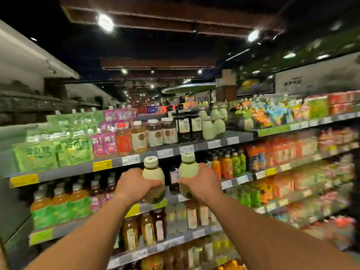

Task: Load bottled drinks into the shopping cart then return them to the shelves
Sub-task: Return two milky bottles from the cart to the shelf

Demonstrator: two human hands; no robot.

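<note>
Just below the top shelf edge [175,151], the left hand [134,185] has its fingers wrapped around a pale bottle [153,176]; to its right, the right hand [200,182] clamps a second bottle [188,170]. This looks like the return step: next, lift both onto that shelf beside the matching bottles [213,123].

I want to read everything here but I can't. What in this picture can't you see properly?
- Head view: the two pale-green capped bottles' lower labels, covered by the left hand and right hand.
- Grey shelf-edge price tags: print too blurred to read.
- Orange and red packs at right: smeared by motion blur.
- Shopping cart: outside the frame.
</note>
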